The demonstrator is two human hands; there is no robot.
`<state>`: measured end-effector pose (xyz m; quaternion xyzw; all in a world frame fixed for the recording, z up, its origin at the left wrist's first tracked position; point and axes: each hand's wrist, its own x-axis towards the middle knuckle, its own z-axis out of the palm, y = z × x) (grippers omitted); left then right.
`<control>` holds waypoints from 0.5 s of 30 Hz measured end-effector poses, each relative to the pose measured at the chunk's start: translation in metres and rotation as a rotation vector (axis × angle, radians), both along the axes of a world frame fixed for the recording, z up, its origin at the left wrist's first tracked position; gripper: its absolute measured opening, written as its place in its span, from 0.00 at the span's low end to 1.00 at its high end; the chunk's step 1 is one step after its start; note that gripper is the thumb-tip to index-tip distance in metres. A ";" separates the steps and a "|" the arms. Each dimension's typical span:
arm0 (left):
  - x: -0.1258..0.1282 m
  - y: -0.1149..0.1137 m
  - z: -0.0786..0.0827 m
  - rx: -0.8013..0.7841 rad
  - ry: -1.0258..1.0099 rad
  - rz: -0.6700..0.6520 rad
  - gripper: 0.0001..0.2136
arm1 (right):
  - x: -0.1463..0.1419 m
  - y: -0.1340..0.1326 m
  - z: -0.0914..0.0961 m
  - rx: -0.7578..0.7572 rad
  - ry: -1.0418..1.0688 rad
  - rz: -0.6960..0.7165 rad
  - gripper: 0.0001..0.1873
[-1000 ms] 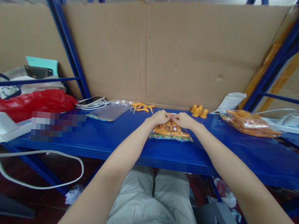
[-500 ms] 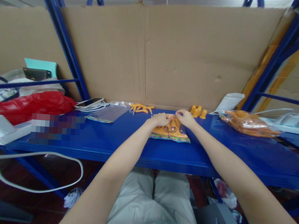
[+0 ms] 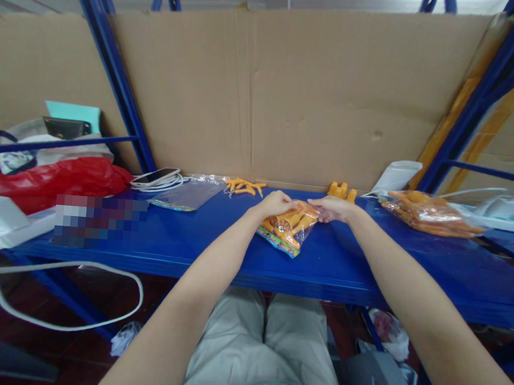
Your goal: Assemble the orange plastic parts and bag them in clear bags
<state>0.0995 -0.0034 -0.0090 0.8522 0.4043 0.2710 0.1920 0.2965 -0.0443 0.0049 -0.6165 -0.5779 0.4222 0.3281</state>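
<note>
A small clear bag of orange toys (image 3: 290, 226) with a colourful bottom strip is lifted and tilted above the blue shelf (image 3: 349, 265). My left hand (image 3: 275, 204) pinches its upper left corner. My right hand (image 3: 336, 209) holds its upper right edge. Just behind my right hand stand a few loose orange pieces (image 3: 341, 191). A small heap of thin orange parts (image 3: 244, 185) lies behind my left hand.
Empty clear bags (image 3: 190, 192) and a phone with a white cable (image 3: 157, 176) lie at the back left. A red bag (image 3: 53, 177) and white things crowd the far left. A larger bag of orange toys (image 3: 424, 213) sits right. Cardboard (image 3: 318, 96) walls the back.
The bag lay flat under both hands; now it is lifted and tilted, its bottom swung left. My right hand has moved right along the top edge.
</note>
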 end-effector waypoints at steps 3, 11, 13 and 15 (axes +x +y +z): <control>0.001 0.001 -0.002 0.002 -0.041 0.008 0.13 | 0.003 -0.004 0.005 -0.181 0.130 0.097 0.22; 0.004 0.001 -0.004 0.028 -0.144 -0.064 0.10 | 0.000 0.003 -0.002 -0.211 0.120 0.180 0.18; 0.004 -0.001 -0.003 0.027 -0.169 -0.077 0.09 | -0.001 0.004 -0.004 -0.183 0.114 0.198 0.19; 0.004 -0.001 -0.002 0.029 -0.190 -0.096 0.09 | -0.001 0.003 -0.004 -0.190 0.139 0.215 0.19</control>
